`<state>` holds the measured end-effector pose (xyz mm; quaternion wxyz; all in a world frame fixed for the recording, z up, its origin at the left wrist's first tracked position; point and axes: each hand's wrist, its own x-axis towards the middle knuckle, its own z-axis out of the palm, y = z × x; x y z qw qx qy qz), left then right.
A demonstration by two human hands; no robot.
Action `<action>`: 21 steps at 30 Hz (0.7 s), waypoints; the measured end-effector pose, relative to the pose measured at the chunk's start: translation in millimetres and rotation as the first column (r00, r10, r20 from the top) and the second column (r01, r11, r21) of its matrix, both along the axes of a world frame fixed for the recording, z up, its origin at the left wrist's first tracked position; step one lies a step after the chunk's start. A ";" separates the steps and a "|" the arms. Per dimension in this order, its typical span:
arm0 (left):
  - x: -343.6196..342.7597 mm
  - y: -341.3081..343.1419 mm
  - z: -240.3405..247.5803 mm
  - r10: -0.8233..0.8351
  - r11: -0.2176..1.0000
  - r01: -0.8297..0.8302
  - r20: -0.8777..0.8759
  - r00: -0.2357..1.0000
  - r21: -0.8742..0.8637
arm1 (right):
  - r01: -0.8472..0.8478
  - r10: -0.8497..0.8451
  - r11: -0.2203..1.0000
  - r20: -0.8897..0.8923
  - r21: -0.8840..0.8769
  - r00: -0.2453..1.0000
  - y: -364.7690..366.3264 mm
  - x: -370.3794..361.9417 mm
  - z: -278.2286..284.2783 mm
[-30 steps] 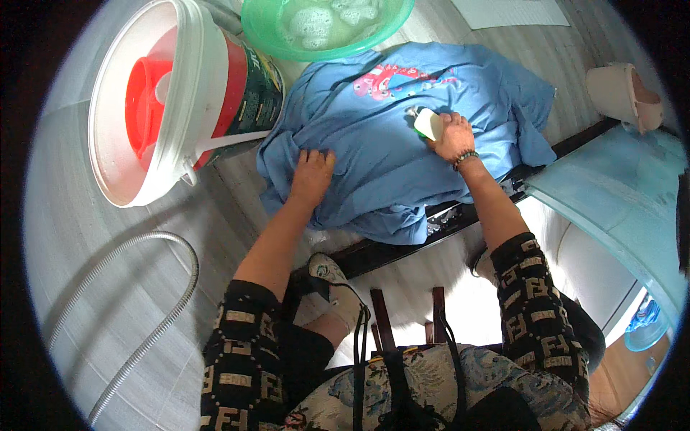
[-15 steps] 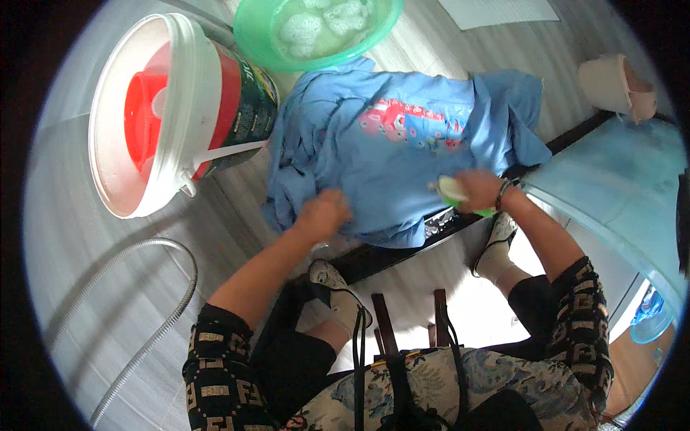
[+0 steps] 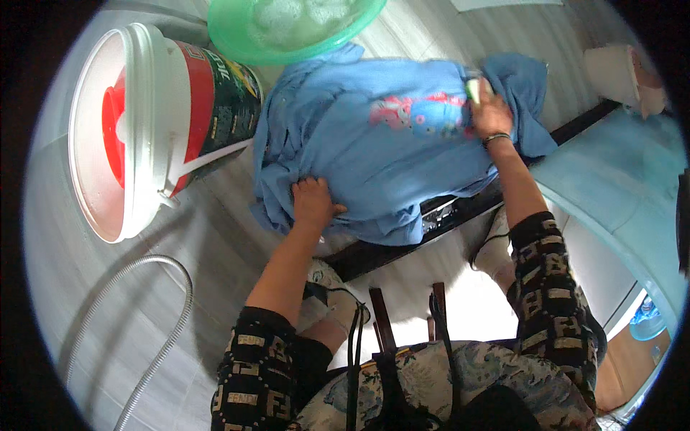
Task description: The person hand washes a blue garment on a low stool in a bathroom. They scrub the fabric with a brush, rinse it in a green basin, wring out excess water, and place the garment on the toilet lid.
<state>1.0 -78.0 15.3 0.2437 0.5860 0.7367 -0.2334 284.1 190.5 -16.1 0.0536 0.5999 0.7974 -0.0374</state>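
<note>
"One broad blue cloth garment with a pink-and-blue print (image 3: 338, 144) lies rumpled across the grey wood-patterned floor (image 3: 424, 39) in front of us. Where do we have our hands on it?"

"We have our bare left hand (image 3: 310, 205) on the garment's near left part, back of the hand up, fingers bent against the cloth and thumb pointing right. We cannot tell whether those fingers pinch a fold or only press down."

"And our other one?"

"We have our bare right hand (image 3: 494, 115) over the garment's far right part, just beside the print, with a dark bracelet (image 3: 496, 136) at the wrist. Its fingers are wrapped around a small pale-and-green scrubber (image 3: 472, 90), and they cover so much of it that we cannot make out its full shape."

"What do we see around the garment?"

"Just beyond its far left edge, we see a round green plastic basin (image 3: 287, 56) of foamy water (image 3: 280, 14). Left of it stands a white plastic bucket with red and dark green sides (image 3: 158, 122); a ribbed grey hose (image 3: 188, 287) curves nearer to us. Right of the garment, we find a beige plastic container (image 3: 611, 75)."
</note>
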 end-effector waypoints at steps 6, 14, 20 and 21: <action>2.7 12.5 -6.4 0.052 0.998 -0.053 -0.025 0.998 -0.026 | -0.028 -0.006 0.983 -0.188 -0.179 0.982 -38.9 -105.2 12.6; -2.0 0.5 -12.7 0.076 0.997 -0.075 0.026 0.997 -0.030 | -0.227 0.232 0.968 -0.036 0.111 0.972 -0.7 -64.2 -18.2; 5.0 17.0 -3.2 0.114 0.990 -0.111 0.028 0.993 -0.087 | 0.000 -0.001 0.999 -0.024 -0.050 1.000 -2.4 -87.1 -3.2; 6.1 20.4 -5.5 0.097 0.992 -0.095 0.020 0.995 -0.082 | -0.352 0.377 0.911 -0.088 0.216 0.922 -32.6 -107.4 -31.5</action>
